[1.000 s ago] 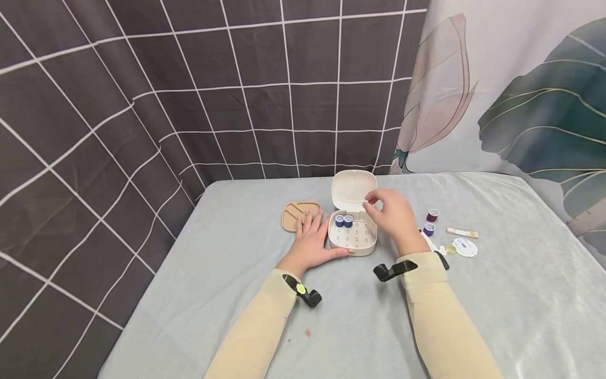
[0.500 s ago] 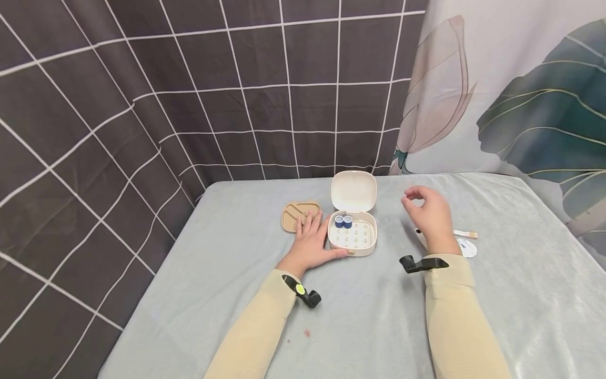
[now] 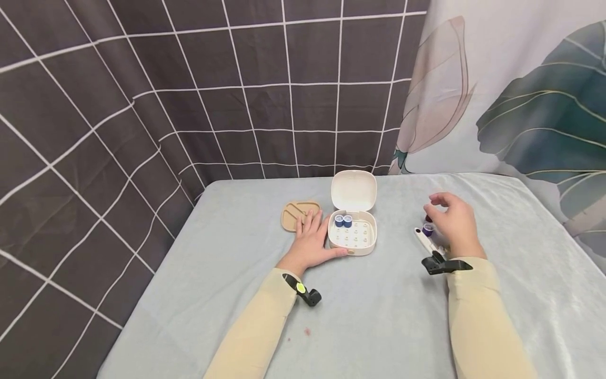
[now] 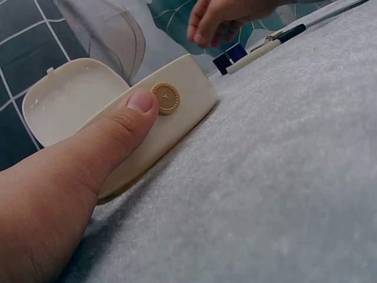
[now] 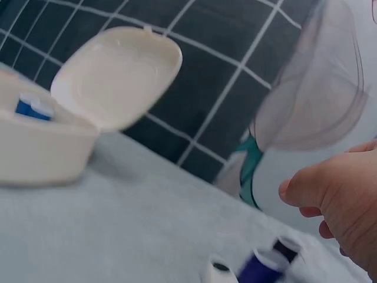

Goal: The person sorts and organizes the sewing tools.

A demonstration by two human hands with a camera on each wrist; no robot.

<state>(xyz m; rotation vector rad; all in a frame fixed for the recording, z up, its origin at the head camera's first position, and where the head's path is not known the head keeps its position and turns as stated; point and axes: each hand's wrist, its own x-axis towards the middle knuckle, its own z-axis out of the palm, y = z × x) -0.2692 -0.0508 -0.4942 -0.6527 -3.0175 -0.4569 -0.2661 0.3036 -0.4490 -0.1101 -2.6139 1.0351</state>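
Observation:
My left hand (image 3: 310, 245) lies at the left side of a cream sewing box (image 3: 362, 251), its fingers extended. In the left wrist view, the thumb (image 4: 126, 121) presses the box's front beside a tan button-shaped catch (image 4: 166, 98). Two blue thread spools (image 3: 339, 221) stand side by side in the box's back left corner. My right hand (image 3: 454, 223) hovers over a purple spool (image 3: 428, 229) and a dark red spool (image 3: 428, 218), which it partly hides. Seen from the right wrist, its loosely bent fingers (image 5: 306, 186) are apart from the spools and hold nothing.
The box's lid (image 3: 354, 190) stands raised behind it. A tan divided tray (image 3: 290, 217) lies partly under my left fingers. A slim white tool (image 3: 423, 240) lies by the purple spool; my right hand and wrist hide things beyond it. A patterned curtain hangs behind.
My right hand has moved right, from above the box's back right corner to over the loose spools. My left hand, the box and its two blue spools have stayed put.

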